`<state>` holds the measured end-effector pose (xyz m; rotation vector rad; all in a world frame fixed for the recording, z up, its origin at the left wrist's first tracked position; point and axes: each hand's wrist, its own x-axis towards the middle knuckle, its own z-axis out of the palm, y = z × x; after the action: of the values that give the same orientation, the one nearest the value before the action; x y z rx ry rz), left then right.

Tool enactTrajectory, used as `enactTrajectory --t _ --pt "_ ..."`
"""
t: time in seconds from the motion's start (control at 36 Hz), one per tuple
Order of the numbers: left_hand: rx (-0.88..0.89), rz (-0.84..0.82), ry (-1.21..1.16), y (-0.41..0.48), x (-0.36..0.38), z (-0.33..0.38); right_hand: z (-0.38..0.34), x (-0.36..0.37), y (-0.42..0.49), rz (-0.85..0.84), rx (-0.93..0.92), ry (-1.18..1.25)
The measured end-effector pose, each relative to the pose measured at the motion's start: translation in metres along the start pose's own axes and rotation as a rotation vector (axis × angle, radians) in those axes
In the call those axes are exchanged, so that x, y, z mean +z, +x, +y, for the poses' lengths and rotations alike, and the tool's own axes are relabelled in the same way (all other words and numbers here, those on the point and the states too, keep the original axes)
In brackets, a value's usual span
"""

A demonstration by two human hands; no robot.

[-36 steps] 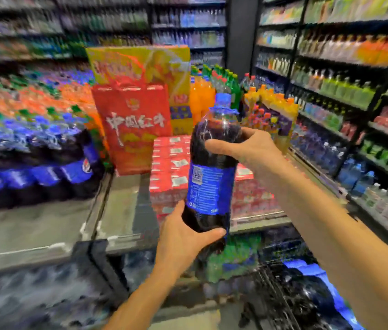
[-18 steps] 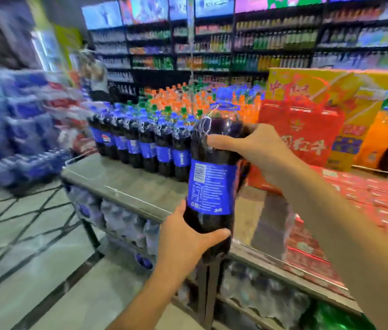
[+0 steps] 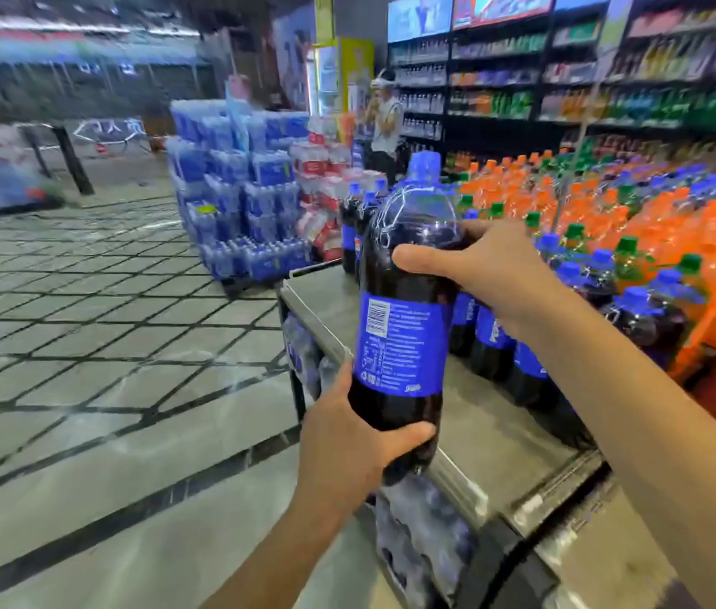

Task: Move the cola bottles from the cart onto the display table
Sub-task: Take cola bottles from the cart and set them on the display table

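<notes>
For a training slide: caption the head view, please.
Both hands, left hand low and right hand high, hold a blue-labelled plastic cola bottle above the grey display table.

We see a grey desk (image 3: 492,437) with metal-edged rim, running centre to lower right of frame. Near strip bare. Standing directly on it: row of cola bottles (image 3: 490,340), blue labels, right of centre; behind them, upper right, packed orange soda bottles (image 3: 589,213) and green-capped bottles (image 3: 626,257). Tiled floor (image 3: 97,327) at left carries stacked blue water packs (image 3: 242,200), upper centre.
</notes>
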<state>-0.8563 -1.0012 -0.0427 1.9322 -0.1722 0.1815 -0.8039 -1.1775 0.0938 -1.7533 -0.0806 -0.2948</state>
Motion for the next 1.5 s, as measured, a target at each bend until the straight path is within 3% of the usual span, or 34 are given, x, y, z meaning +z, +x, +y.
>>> enactTrajectory --t 0.53,1.03,1.5 --pt "-0.196 0.152 -0.035 0.119 -0.059 -0.081 0.06 0.133 0.151 -0.226 -0.013 0.026" --pt "-0.105 0.041 -0.056 0.31 -0.197 -0.162 0.048 0.287 0.304 -0.129 -0.009 0.023" --pt "-0.056 -0.066 -0.046 0.48 -0.166 -0.213 0.104 0.294 0.451 0.001 0.059 -0.057"
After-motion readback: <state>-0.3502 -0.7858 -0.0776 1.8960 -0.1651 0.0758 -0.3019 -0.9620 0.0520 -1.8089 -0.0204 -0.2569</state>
